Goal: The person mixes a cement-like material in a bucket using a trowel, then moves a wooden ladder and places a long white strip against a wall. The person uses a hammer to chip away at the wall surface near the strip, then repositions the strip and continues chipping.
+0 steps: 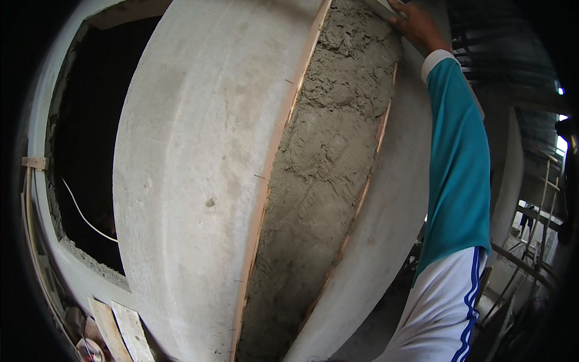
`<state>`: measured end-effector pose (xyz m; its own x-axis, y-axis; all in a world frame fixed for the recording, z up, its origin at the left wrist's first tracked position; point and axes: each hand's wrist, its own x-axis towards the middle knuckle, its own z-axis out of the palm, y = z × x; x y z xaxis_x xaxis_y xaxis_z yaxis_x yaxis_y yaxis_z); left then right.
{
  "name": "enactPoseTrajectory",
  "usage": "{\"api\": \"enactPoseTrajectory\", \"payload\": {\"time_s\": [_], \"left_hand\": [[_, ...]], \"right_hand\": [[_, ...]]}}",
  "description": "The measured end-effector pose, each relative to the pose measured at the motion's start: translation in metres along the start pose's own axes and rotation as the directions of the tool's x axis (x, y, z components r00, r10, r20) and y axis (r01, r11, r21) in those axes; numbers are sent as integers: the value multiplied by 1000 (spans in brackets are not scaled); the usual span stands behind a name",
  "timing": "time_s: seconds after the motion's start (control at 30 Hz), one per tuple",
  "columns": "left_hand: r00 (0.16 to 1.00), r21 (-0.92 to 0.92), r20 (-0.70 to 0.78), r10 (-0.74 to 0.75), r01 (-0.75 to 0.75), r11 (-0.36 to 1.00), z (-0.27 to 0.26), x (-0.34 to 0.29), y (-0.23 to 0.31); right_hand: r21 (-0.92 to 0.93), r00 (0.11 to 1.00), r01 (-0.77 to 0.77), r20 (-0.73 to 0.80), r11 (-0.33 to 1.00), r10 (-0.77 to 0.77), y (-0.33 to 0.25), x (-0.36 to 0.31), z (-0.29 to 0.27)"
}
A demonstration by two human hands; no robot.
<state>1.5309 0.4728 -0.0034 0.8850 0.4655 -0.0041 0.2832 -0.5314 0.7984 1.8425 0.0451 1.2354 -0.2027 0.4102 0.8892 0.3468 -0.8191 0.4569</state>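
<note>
My right hand [417, 27] is raised to the top of the view, its fingers closed round a pale, straight-edged flat board [381, 8]. Most of that board is cut off by the frame's edge or hidden by the hand. The board lies against the upper end of a strip of wet grey mortar [325, 145], rough and lumpy at the top and smoother lower down. A long thin wooden batten [274, 145], with nails sticking out, edges the strip on the left. Along its right side runs a second, mortar-smeared batten [362, 196]. My left hand is out of view.
Smooth grey concrete faces [199, 151] flank the strip. To the left is a dark opening [90, 133] with a white cable [84, 217]. Planks [123, 329] lean at the lower left. Poles and beams [531, 241] stand at the far right.
</note>
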Motion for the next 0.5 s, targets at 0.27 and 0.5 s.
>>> {"api": "enactPoseTrajectory", "payload": {"time_s": [0.27, 0.5], "left_hand": [[1000, -118, 11, 26, -25, 993, -14, 17, -1], [973, -345, 183, -145, 201, 917, -17, 14, -16]], "right_hand": [[258, 989, 147, -28, 955, -145, 5, -30, 9], [65, 997, 69, 34, 996, -71, -21, -82, 8]]}}
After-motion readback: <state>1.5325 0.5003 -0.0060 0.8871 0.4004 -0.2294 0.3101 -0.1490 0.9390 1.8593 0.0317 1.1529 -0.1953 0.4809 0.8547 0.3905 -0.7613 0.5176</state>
